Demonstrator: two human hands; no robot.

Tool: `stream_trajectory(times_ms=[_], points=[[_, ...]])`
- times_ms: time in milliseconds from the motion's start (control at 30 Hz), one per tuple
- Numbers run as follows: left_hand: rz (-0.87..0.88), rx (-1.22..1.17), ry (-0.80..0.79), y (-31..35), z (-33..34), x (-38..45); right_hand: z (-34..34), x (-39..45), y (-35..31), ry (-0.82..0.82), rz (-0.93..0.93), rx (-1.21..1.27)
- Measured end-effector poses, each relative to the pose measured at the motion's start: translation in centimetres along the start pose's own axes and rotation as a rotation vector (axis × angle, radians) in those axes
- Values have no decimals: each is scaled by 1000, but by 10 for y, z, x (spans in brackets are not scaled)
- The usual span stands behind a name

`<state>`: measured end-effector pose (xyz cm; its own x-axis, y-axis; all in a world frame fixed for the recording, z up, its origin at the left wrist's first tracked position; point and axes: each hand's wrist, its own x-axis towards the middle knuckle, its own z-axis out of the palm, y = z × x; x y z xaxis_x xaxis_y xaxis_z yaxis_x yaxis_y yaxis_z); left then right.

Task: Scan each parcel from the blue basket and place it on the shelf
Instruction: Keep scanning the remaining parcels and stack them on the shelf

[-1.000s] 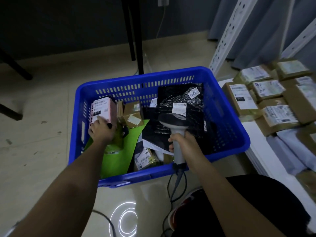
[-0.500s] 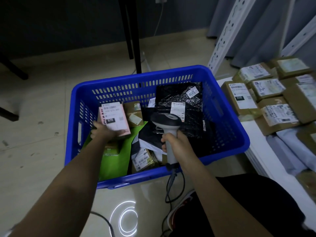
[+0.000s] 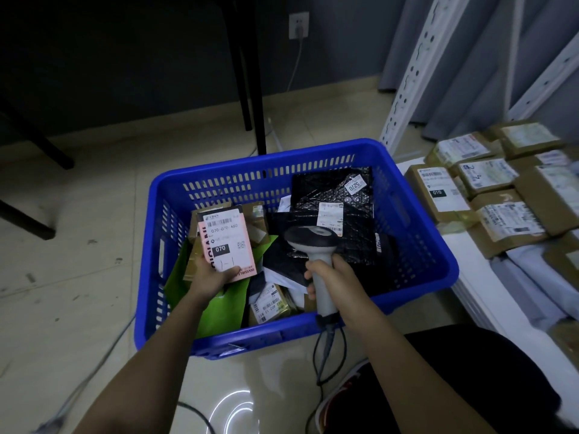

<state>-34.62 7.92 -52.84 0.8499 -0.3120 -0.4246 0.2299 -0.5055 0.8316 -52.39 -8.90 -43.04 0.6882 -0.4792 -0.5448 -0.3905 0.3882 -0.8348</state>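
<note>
**Pink box held up over the basket**

The pink box (image 3: 227, 244) is above the blue basket (image 3: 416, 220), its long side running away from the person, label up. The left hand (image 3: 211, 275) grips its near end, thumb on top. The right hand (image 3: 333, 278) curls tightly around the scanner (image 3: 315, 245) handle, which stands nearly upright.

Blue basket (image 3: 416, 233): slotted plastic, slightly glossy. Black mailer bag (image 3: 332, 195): crinkled glossy plastic film. Shelf parcels (image 3: 498, 227): matt brown cardboard, paper labels. Floor (image 3: 78, 245): glossy tile.
</note>
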Motion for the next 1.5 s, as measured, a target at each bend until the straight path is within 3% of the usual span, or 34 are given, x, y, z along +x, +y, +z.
stream_trajectory(times_ms=[167, 367, 700, 1033, 1133, 1300, 1500], points=[[128, 48, 28, 0, -2, -11, -1, -12, 1, -68, -79, -104], [190, 103, 103, 9, 8, -18, 0, -20, -1, -4, -130, -140], [197, 152, 134, 13, 7, -21, -4, -19, 0, 86, -179, -43], [242, 100, 120, 31, 9, -35, -8, -27, -5, 61, -191, 78], [288, 32, 67, 52, 20, -47, -14, -32, -12, 171, -270, 134], [414, -39, -57, 103, 57, -77, -48, -45, -37, 527, -444, 194], [538, -62, -266, 173, 137, -127, -153, -92, -80, 835, -583, 207]])
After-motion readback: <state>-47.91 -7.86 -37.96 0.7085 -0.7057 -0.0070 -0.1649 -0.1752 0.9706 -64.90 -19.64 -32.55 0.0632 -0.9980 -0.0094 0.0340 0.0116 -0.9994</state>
